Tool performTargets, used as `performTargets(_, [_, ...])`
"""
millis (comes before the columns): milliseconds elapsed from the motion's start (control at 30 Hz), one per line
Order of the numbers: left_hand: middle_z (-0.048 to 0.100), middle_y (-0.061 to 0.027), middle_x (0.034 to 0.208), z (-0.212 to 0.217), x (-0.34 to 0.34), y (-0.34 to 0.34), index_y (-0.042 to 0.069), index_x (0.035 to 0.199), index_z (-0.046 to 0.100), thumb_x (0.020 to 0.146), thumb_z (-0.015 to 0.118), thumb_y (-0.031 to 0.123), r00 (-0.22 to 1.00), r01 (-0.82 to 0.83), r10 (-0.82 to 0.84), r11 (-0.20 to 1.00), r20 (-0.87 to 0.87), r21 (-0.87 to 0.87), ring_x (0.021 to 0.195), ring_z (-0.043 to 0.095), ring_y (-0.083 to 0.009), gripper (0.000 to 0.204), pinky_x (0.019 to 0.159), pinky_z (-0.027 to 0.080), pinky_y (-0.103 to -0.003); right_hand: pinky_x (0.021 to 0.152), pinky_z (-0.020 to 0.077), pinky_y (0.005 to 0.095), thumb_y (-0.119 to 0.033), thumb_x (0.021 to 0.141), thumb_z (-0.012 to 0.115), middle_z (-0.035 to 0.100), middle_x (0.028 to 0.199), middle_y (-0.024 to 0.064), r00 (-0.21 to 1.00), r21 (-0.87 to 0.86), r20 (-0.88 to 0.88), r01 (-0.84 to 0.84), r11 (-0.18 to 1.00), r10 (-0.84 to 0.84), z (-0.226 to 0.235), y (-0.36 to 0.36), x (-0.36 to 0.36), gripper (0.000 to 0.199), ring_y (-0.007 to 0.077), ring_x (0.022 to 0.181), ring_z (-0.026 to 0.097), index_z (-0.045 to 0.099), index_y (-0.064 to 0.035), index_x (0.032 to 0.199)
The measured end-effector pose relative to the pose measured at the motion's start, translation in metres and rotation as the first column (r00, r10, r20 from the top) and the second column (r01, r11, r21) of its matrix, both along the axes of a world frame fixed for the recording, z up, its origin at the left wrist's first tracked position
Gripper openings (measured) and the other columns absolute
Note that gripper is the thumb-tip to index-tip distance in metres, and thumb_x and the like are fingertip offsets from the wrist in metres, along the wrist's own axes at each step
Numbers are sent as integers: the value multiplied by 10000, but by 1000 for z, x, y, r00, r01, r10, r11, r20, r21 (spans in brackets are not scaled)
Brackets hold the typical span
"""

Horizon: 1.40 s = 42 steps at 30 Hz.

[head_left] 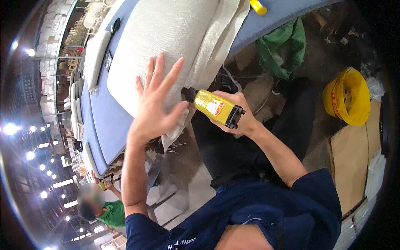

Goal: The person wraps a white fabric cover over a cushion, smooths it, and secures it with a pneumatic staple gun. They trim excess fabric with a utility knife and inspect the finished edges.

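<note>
In my right hand [243,112] is a yellow staple gun [204,100] with a black nose and black end cap, its handle inside my closed fingers. The black nose points left, close to the edge of a light beige, fabric-covered cushion [162,33]. My left hand [154,110] is spread wide over that cushion's near part, thumb toward the staple gun; whether the palm touches the fabric I cannot tell. Loose fabric with frayed threads hangs at the cushion's near corner. Beneath the cushion lies a blue padded work surface [104,121].
A smaller pale cushion [98,58] lies farther left. A yellow object [258,6] rests at the top edge. Right are a green sack [287,46], a yellow bucket [333,98] and cardboard [350,158]. Lower left, a person in green [111,213] holds a yellow tool [108,183].
</note>
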<state>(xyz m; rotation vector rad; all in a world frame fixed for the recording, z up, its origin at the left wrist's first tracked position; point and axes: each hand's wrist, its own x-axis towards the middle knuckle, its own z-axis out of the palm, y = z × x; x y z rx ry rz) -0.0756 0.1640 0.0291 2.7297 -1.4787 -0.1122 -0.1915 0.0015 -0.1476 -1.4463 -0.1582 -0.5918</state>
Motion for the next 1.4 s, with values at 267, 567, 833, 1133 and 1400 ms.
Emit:
performTargets(267, [242,-143,1775,-52,22,6,388,1693,316,1141,226,556,802,-516,546,837,242,-180,1606,158,-537,584,1201,61,-825,867,472,360,-159,721,950,760,1055,117,941,-304,120,339,890,-317,-45,5,10,626,260,909,683,681,2,1262])
performTargets(567, [265,-279,1708,-71,-37,-12,401,1697,287,1061,621,383,725,-444,409,892,554,-78,1504,302,-616,719,1093,304,-845,784,593,361,-123,798,873,789,1035,181,973,-299,130,223,928,-192,-10,-4,0,417,297,914,790,711,54,1139])
performTargets(833, [168,-319,1721,-63,-36,-9,417,1711,215,925,758,138,817,-384,325,923,477,28,1532,235,-625,995,1100,277,-865,687,575,334,-139,754,851,741,866,220,994,9,-74,-76,997,76,-1,1,-4,384,332,825,791,705,39,1061])
performTargets(1133, [130,-271,1764,-40,-34,0,351,1721,235,845,715,55,911,-266,228,961,344,68,1599,147,-565,1042,1171,182,-847,699,582,352,-132,678,866,735,880,237,993,-39,-67,-105,994,102,-7,13,-4,441,373,829,776,706,27,1057])
performTargets(1400, [197,-109,1796,-34,34,39,342,1703,308,1138,184,576,819,-537,546,838,177,-95,1641,103,-470,624,1229,-18,-784,766,593,353,-122,748,915,785,964,214,1000,-53,-6,9,999,-10,-8,11,5,506,307,847,792,710,66,1170])
